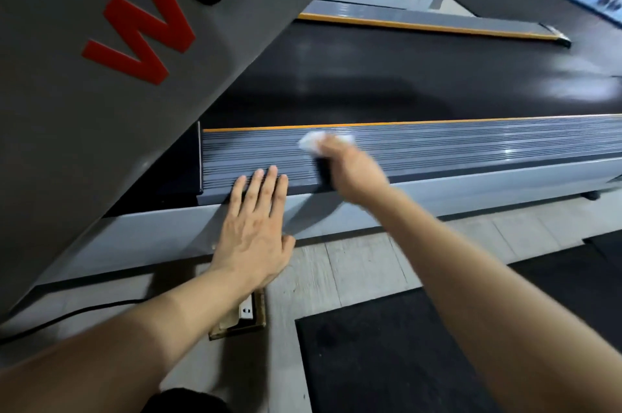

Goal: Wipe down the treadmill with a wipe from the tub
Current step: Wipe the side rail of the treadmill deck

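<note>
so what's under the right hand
A white wipe pokes out past the right hand, pressed on the ribbed side rail. The rest of the wipe is covered.

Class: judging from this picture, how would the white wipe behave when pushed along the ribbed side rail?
The wipe looks crumpled under the right hand, so probably floppy and light. On the ribbed rail it may bunch or snag rather than glide.

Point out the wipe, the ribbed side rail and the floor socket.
wipe (311,140): head view, on the white wad ahead of the right hand's fingers.
ribbed side rail (471,146): head view, on its bare grooved top.
floor socket (245,310): head view, on its white face.
</note>
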The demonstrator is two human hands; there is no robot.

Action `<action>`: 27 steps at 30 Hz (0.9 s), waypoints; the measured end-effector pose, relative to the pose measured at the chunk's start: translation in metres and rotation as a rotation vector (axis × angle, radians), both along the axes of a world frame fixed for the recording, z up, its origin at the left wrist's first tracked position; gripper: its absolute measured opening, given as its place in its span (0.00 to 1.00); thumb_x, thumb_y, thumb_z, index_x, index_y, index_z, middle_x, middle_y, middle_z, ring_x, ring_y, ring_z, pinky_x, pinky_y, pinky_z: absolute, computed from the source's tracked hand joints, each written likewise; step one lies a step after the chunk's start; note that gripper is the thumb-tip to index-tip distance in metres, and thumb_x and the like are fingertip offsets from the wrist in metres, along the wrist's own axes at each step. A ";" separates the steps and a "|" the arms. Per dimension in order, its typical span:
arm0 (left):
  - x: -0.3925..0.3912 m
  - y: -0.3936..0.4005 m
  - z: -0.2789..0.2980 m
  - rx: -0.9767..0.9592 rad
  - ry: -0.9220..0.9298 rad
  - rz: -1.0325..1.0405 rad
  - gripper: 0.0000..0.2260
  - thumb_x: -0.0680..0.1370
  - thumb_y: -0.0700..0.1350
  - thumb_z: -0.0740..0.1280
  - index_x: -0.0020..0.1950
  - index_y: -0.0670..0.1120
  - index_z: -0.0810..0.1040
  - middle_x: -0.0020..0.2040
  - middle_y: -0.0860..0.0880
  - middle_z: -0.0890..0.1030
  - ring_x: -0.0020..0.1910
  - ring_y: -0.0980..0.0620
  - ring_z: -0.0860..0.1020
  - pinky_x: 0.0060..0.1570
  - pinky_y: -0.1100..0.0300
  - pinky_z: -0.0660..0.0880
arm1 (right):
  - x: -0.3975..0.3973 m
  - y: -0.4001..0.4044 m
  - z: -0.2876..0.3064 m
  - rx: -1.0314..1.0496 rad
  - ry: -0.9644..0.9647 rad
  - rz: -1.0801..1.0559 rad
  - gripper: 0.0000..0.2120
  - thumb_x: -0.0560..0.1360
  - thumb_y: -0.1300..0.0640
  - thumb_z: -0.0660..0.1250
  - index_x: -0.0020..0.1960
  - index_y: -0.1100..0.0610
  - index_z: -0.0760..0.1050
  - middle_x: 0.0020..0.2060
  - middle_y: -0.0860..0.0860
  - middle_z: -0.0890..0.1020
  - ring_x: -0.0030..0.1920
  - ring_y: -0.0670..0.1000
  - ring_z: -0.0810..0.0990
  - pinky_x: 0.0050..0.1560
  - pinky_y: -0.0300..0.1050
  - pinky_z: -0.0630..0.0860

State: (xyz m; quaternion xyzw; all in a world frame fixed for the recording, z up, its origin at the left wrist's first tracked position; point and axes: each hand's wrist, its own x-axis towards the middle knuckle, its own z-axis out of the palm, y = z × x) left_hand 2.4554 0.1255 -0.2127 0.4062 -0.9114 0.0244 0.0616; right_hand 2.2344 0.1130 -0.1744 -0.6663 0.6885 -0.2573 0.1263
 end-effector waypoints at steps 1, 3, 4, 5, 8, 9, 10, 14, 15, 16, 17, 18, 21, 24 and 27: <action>-0.002 0.001 -0.001 -0.007 0.009 0.016 0.38 0.75 0.56 0.46 0.83 0.40 0.50 0.83 0.39 0.50 0.82 0.41 0.50 0.79 0.40 0.49 | 0.020 0.006 -0.008 -0.008 0.019 0.109 0.19 0.83 0.61 0.56 0.70 0.54 0.77 0.70 0.51 0.76 0.72 0.49 0.72 0.75 0.39 0.63; -0.006 0.002 -0.004 -0.012 0.020 0.034 0.37 0.75 0.55 0.48 0.82 0.40 0.53 0.83 0.39 0.54 0.82 0.40 0.52 0.79 0.39 0.50 | 0.030 0.019 -0.020 -0.024 0.107 0.181 0.24 0.80 0.65 0.54 0.73 0.58 0.72 0.74 0.56 0.71 0.76 0.54 0.67 0.77 0.45 0.60; -0.007 0.002 -0.004 -0.015 0.023 0.041 0.37 0.75 0.55 0.48 0.83 0.40 0.53 0.83 0.39 0.54 0.82 0.40 0.52 0.79 0.39 0.50 | 0.024 0.027 -0.020 -0.042 0.120 0.170 0.25 0.79 0.65 0.53 0.74 0.57 0.72 0.75 0.56 0.71 0.76 0.54 0.67 0.77 0.45 0.60; -0.008 0.003 -0.004 -0.017 0.027 0.049 0.37 0.76 0.55 0.47 0.83 0.40 0.52 0.83 0.40 0.54 0.82 0.40 0.52 0.79 0.39 0.49 | 0.008 0.035 -0.022 -0.057 0.128 0.139 0.26 0.79 0.63 0.52 0.74 0.53 0.73 0.75 0.53 0.71 0.76 0.52 0.67 0.76 0.45 0.62; -0.012 0.004 -0.002 0.000 0.024 0.076 0.37 0.76 0.56 0.44 0.83 0.41 0.51 0.83 0.40 0.52 0.82 0.40 0.51 0.79 0.39 0.45 | -0.065 0.062 -0.025 -0.128 0.146 -0.194 0.27 0.77 0.62 0.51 0.71 0.43 0.74 0.71 0.41 0.73 0.73 0.45 0.68 0.73 0.45 0.66; -0.014 0.005 -0.002 0.004 0.025 0.080 0.38 0.75 0.57 0.44 0.83 0.41 0.51 0.83 0.40 0.51 0.82 0.40 0.50 0.79 0.40 0.44 | -0.091 0.070 -0.026 -0.121 0.153 -0.343 0.29 0.76 0.65 0.52 0.71 0.45 0.74 0.71 0.42 0.73 0.72 0.48 0.69 0.72 0.47 0.68; -0.017 0.005 -0.003 0.003 0.032 0.069 0.37 0.75 0.56 0.43 0.83 0.41 0.50 0.83 0.40 0.50 0.82 0.41 0.50 0.80 0.40 0.44 | -0.109 0.077 -0.027 -0.081 0.166 -0.477 0.31 0.74 0.68 0.52 0.72 0.48 0.73 0.72 0.46 0.73 0.73 0.51 0.68 0.71 0.50 0.69; -0.048 0.005 -0.005 0.008 0.059 -0.076 0.36 0.76 0.54 0.43 0.84 0.43 0.50 0.83 0.42 0.50 0.83 0.42 0.50 0.80 0.44 0.45 | -0.080 0.069 -0.030 -0.122 0.161 -0.408 0.31 0.72 0.69 0.54 0.70 0.51 0.75 0.68 0.51 0.76 0.69 0.55 0.72 0.71 0.46 0.67; -0.058 0.006 -0.004 0.011 0.072 -0.086 0.36 0.76 0.54 0.44 0.83 0.43 0.51 0.83 0.42 0.51 0.83 0.43 0.51 0.80 0.44 0.46 | -0.058 0.062 -0.032 -0.174 0.145 -0.290 0.29 0.73 0.68 0.56 0.69 0.51 0.76 0.67 0.51 0.77 0.69 0.53 0.74 0.72 0.45 0.67; -0.069 0.007 -0.003 0.012 0.095 -0.084 0.35 0.76 0.53 0.45 0.83 0.41 0.52 0.83 0.41 0.53 0.82 0.43 0.52 0.80 0.45 0.47 | -0.037 0.058 -0.035 -0.198 0.127 -0.179 0.26 0.75 0.67 0.57 0.69 0.53 0.77 0.67 0.52 0.78 0.69 0.53 0.74 0.73 0.44 0.65; -0.078 0.008 -0.001 0.019 0.118 -0.078 0.35 0.77 0.51 0.48 0.82 0.39 0.52 0.83 0.40 0.54 0.82 0.43 0.52 0.81 0.46 0.47 | -0.020 0.054 -0.038 -0.222 0.119 -0.102 0.23 0.77 0.65 0.57 0.69 0.56 0.77 0.68 0.54 0.78 0.70 0.54 0.74 0.75 0.43 0.63; -0.085 0.009 -0.001 0.029 0.134 -0.071 0.35 0.77 0.50 0.51 0.82 0.38 0.52 0.83 0.39 0.53 0.82 0.43 0.52 0.81 0.47 0.48 | -0.009 0.051 -0.040 -0.231 0.116 -0.069 0.22 0.79 0.63 0.56 0.71 0.59 0.75 0.69 0.56 0.77 0.72 0.55 0.73 0.77 0.41 0.59; -0.098 0.007 -0.006 -0.001 0.123 -0.086 0.34 0.78 0.51 0.51 0.82 0.38 0.53 0.82 0.38 0.54 0.82 0.42 0.53 0.81 0.45 0.49 | -0.034 0.055 -0.041 -0.215 0.159 -0.046 0.23 0.79 0.64 0.55 0.73 0.58 0.73 0.72 0.54 0.74 0.74 0.53 0.69 0.78 0.45 0.59; -0.099 0.003 -0.012 -0.046 0.073 -0.098 0.35 0.78 0.56 0.47 0.83 0.42 0.52 0.83 0.39 0.52 0.82 0.42 0.52 0.80 0.44 0.48 | -0.106 0.071 -0.034 -0.192 0.148 -0.225 0.28 0.76 0.66 0.53 0.70 0.49 0.76 0.70 0.43 0.75 0.70 0.45 0.70 0.72 0.36 0.61; -0.099 0.004 -0.013 -0.060 0.036 -0.082 0.36 0.79 0.59 0.45 0.84 0.44 0.47 0.84 0.41 0.48 0.83 0.43 0.48 0.80 0.44 0.46 | -0.173 0.084 -0.032 -0.093 0.160 -0.462 0.32 0.74 0.70 0.52 0.72 0.49 0.73 0.69 0.47 0.75 0.71 0.51 0.69 0.70 0.42 0.64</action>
